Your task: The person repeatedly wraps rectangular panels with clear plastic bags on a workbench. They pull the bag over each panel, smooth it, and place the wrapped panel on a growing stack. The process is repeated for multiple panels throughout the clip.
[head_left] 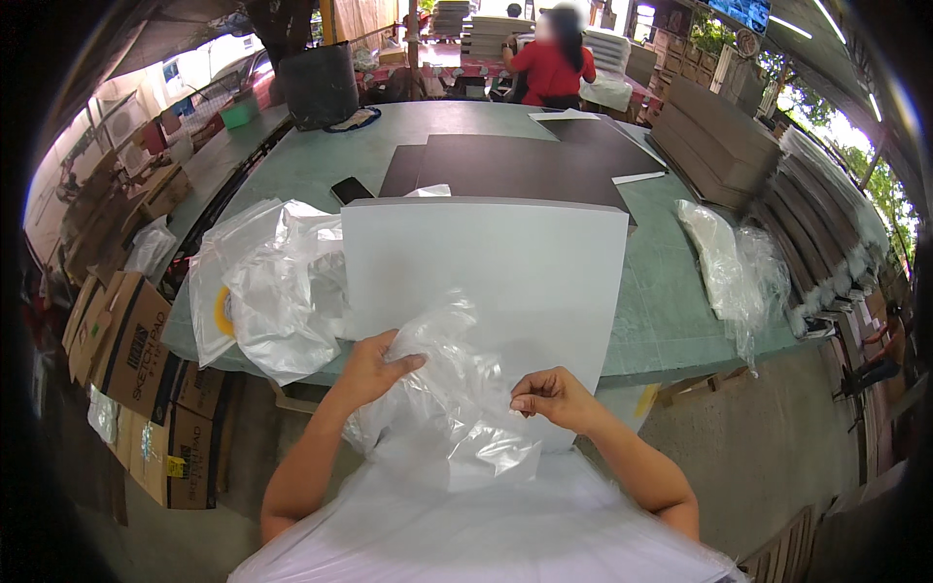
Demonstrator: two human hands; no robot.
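My left hand (371, 369) grips the left side of a crumpled clear plastic bag (452, 389), its thumb pressed over the film. At the right side of the same bag, my right hand (554, 398) is closed in a pinch, with what looks like the bag's edge at its fingertips. Behind both hands is a large white panel or stack of sheets (486, 257), reaching past the table's near edge. The bag covers the panel's lower left part. More clear plastic (486, 530) spreads over my lap.
Clear plastic bags (287, 301) and a yellow tape roll (224, 309) lie left on the green table (671, 311). Beyond the panel are dark boards (515, 165) and a phone (351, 189). Board stacks (714, 141) stand right, cartons (136, 340) left. A person in red (554, 68) works behind.
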